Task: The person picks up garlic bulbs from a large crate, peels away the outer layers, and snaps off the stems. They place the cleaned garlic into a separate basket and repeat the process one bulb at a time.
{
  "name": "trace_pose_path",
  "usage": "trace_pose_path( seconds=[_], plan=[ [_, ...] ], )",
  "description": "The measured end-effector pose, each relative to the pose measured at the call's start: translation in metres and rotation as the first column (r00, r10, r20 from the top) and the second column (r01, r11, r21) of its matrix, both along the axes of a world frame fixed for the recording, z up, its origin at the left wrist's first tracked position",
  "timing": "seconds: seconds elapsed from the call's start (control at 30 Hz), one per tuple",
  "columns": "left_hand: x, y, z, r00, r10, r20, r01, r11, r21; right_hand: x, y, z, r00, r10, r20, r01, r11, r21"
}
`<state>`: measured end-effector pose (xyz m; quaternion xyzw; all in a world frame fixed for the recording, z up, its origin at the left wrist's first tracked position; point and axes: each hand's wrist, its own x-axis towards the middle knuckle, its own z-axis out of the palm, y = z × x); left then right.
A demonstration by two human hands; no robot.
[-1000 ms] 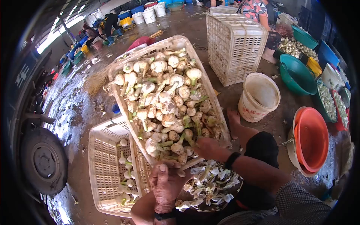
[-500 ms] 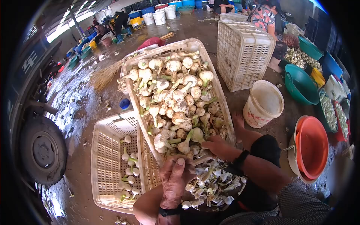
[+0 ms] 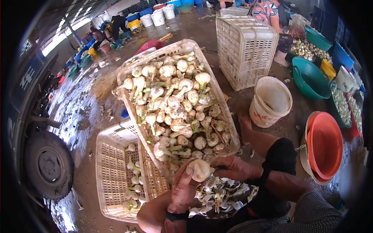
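Where the near edge of the tilted white crate (image 3: 230, 126) ends, we hold one garlic bulb (image 3: 200, 170) between both hands. Our left hand (image 3: 182, 190) cups it from below, fingers and thumb closed on it. Our right hand (image 3: 235, 169) has its fingertips clamped on the bulb's right side. The crate is heaped with stemmed garlic and leans on a second crate (image 3: 110, 155) at its near left corner. Garlic skins (image 3: 223, 192) lie piled just under the hands. A white bucket (image 3: 272, 101) and an orange basin (image 3: 324, 143) stand beyond the crate's right edge.
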<state>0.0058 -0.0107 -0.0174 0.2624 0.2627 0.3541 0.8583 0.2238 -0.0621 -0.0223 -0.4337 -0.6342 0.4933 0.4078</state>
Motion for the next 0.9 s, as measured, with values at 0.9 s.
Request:
trace_pose_path(
  seconds=[0.9],
  plan=[
    [0.013,-0.006,-0.002,0.675,0.512,-0.532,0.303,0.464,0.832,-0.001,-0.002,-0.001,0.963,-0.14,0.228,0.095,0.976,0.199]
  ],
)
